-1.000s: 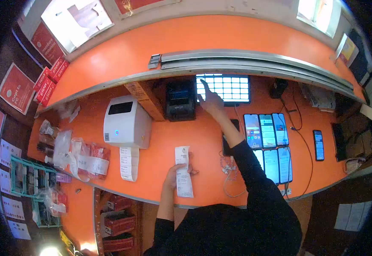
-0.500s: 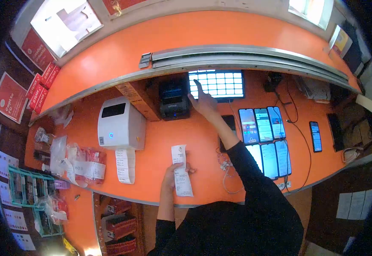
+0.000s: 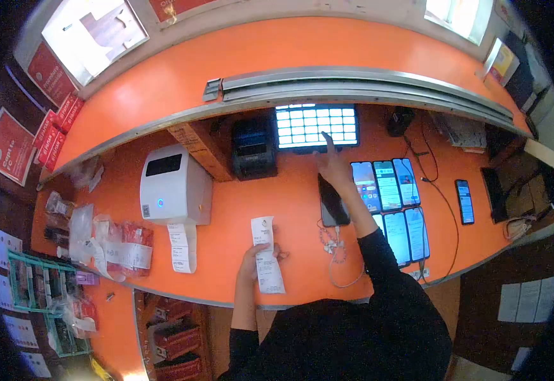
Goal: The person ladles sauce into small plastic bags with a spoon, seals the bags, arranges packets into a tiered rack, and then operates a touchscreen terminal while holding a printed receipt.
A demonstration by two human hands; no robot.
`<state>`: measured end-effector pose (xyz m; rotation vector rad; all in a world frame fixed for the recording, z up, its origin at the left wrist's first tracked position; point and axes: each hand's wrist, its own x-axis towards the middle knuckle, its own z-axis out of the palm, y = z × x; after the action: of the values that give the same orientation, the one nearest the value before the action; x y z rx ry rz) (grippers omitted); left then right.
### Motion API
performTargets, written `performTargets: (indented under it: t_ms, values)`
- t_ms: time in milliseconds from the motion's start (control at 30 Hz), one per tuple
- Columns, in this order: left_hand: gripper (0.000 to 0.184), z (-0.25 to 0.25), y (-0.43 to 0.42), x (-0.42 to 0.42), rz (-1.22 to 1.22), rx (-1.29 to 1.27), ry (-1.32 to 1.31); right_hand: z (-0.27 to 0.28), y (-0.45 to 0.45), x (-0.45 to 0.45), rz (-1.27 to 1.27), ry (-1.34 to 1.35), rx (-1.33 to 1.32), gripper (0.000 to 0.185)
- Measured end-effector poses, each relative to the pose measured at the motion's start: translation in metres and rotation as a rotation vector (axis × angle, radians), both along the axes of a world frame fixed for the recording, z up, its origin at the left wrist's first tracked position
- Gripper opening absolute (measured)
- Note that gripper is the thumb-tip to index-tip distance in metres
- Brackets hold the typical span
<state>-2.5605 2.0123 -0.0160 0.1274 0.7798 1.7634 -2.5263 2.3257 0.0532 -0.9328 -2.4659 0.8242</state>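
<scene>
My left hand (image 3: pixel 248 263) is closed on a long white paper receipt (image 3: pixel 270 277), gripping its left edge with the printed side up over the orange counter. My right hand (image 3: pixel 335 167) reaches forward with its index finger stretched out, holding nothing. The fingertip overlaps the lower middle of a lit touchscreen (image 3: pixel 299 120) showing a grid of white tiles; whether it touches the glass I cannot tell. Beneath my right wrist lies a dark phone (image 3: pixel 331 208) with a beaded strap (image 3: pixel 332 244). Left of the screen stands a black receipt printer (image 3: pixel 253 152).
A white label printer (image 3: pixel 174 190) has a printed strip (image 3: pixel 181 251) hanging from its front. Several lit phones (image 3: pixel 388 187) lie in two rows at right, with cables (image 3: pixel 456 244) beside them. Plastic-wrapped red packages (image 3: pixel 136 246) sit at left. A metal-railed shelf (image 3: pixel 366 84) overhangs the counter (image 3: pixel 226 238).
My right hand has moved from the screen's upper left towards its lower middle, drawing back slightly. My left hand still holds the receipt in about the same place. The view has shifted slightly.
</scene>
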Motion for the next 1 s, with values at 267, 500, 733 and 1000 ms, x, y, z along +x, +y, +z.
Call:
performTargets:
  t_ms: [267,500,733,1000]
  values:
    - [0.055,-0.011,-0.001,-0.001,0.032,-0.014,-0.028,-0.011,0.012,0.014,-0.134,-0.059,0.036,0.063]
    - [0.052,-0.003,0.002,0.0,-0.004,0.029,0.02,-0.011,0.013,0.011,-0.109,-0.094,0.022,0.06]
    - [0.053,-0.003,0.001,0.0,0.02,0.021,-0.013,-0.01,0.042,-0.004,-0.076,-0.052,0.041,0.06]
    - [0.052,0.003,0.001,0.001,0.026,-0.034,0.007,0.0,0.078,-0.009,-0.037,0.012,0.102,0.063]
